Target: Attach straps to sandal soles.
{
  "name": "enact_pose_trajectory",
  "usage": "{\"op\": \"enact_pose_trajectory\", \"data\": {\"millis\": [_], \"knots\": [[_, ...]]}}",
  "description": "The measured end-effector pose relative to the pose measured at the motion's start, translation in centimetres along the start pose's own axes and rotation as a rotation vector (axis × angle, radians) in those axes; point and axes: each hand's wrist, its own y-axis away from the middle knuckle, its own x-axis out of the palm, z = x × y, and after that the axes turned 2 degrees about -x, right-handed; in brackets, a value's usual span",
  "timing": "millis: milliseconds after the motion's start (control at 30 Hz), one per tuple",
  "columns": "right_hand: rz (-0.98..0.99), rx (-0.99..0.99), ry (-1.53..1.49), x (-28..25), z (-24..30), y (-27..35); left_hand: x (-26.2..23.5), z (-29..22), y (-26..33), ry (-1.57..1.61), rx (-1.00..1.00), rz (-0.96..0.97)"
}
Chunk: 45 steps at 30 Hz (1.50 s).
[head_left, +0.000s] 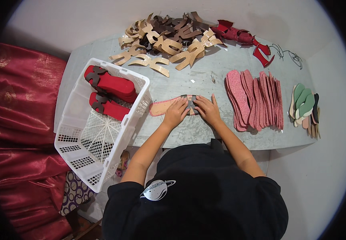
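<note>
A shoe sole (pixel 159 108) lies on the table in front of me, tan face up with a pink edge. Dark brown strap ends (pixel 189 105) lie over its right part. My left hand (pixel 175 112) rests flat on the sole's middle, its fingers stretched toward the strap ends. From the right, my right hand (pixel 207 110) presses flat on the strap ends with fingers spread. Both hands partly cover the sole's right part, and its underside is hidden.
To the left, a white plastic crate (pixel 119 138) holds red slippers (pixel 115 86) with dark straps. Tan and brown cut straps (pixel 168 45) are heaped at the back, beside red straps (pixel 237 35) and thin cord (pixel 294 59). Pink soles (pixel 253 100) and green-topped insoles (pixel 303 99) lie right.
</note>
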Motion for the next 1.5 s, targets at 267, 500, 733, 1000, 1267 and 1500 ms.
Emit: {"op": "enact_pose_trajectory", "data": {"millis": [267,500,733,1000,1267,1500], "knots": [[0.066,0.051,0.024,-0.2,0.0,0.1,0.6,-1.0,0.9,-0.076,-0.016,-0.035],[0.060,0.088,-0.019,-0.2,-0.3,0.3,-1.0,-2.0,0.6,-0.068,0.045,0.065],[0.088,0.120,-0.035,-0.3,-0.1,0.1,0.4,-1.8,1.2,-0.252,0.074,0.079],[0.075,0.138,-0.099,-0.1,-0.4,0.3,0.8,-1.1,1.4,-0.282,0.155,0.090],[0.079,0.140,-0.107,0.1,-0.8,0.4,1.0,-1.5,1.1,-0.470,0.239,0.149],[0.121,0.222,-0.305,-0.8,-1.0,-0.2,1.4,-1.1,0.9,-0.686,0.398,0.200]]}}
